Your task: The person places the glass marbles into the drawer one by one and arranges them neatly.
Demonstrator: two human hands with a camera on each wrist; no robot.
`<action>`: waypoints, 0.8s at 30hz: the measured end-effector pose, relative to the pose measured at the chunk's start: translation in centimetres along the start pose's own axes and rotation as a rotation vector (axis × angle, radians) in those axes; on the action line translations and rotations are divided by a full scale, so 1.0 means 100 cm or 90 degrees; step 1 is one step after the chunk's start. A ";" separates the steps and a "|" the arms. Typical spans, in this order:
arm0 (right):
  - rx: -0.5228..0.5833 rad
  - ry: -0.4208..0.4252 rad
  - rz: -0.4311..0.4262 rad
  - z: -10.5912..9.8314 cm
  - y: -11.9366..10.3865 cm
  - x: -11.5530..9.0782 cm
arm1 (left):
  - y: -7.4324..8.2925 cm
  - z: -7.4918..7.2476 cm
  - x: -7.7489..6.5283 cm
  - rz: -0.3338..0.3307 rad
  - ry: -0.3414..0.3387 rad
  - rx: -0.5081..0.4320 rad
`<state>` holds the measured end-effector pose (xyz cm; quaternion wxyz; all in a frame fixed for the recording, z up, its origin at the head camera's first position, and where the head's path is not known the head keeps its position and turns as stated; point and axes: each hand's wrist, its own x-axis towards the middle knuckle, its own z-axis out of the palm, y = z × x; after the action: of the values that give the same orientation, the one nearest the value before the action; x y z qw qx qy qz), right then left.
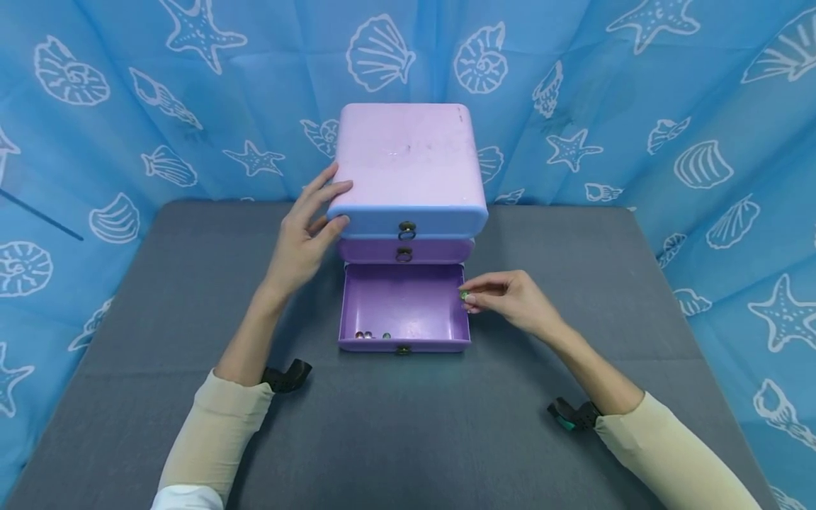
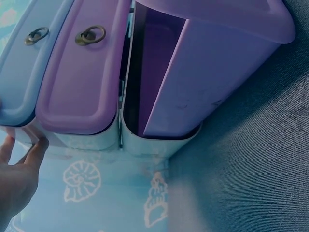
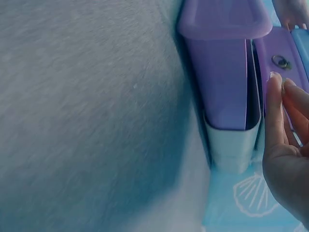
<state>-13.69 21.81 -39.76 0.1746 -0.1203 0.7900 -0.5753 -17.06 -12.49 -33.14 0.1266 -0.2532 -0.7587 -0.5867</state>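
Observation:
A small green marble (image 1: 465, 296) is pinched between the thumb and fingertips of my right hand (image 1: 510, 301), at the right wall of the pulled-out bottom drawer (image 1: 408, 304). In the right wrist view, the thumb and a finger meet at their tips. Small shiny marbles (image 1: 367, 335) lie inside that purple drawer along its front edge. My left hand (image 1: 304, 230) rests against the left side of the drawer cabinet (image 1: 408, 156), near its upper front corner, fingers spread. The left wrist view shows its fingers touching the cabinet's side next to the blue top drawer (image 2: 24, 63).
The purple middle drawer (image 1: 440, 251) and the blue top drawer are closed, each with a ring pull. A grey cloth-covered table (image 1: 210, 297) lies under the cabinet. A blue curtain (image 1: 274, 78) with shell and starfish prints hangs behind it.

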 end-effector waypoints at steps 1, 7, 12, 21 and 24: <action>-0.001 -0.003 -0.006 0.002 -0.001 0.002 | 0.000 0.000 0.000 0.000 0.000 -0.001; -0.011 -0.020 -0.036 0.013 -0.005 0.014 | -0.002 0.000 0.000 -0.001 0.002 -0.006; -0.015 -0.027 -0.039 0.021 -0.009 0.022 | -0.003 0.000 0.001 0.003 0.004 -0.013; -0.014 -0.032 -0.040 0.037 -0.012 0.037 | -0.002 0.001 0.001 0.006 0.002 -0.018; -0.010 -0.033 -0.045 0.044 -0.013 0.042 | -0.002 0.000 0.001 0.006 0.003 -0.017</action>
<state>-15.76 15.97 -40.31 0.1735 -0.1644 0.7851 -0.5714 -17.24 -12.49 -33.33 0.1277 -0.2569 -0.7494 -0.5967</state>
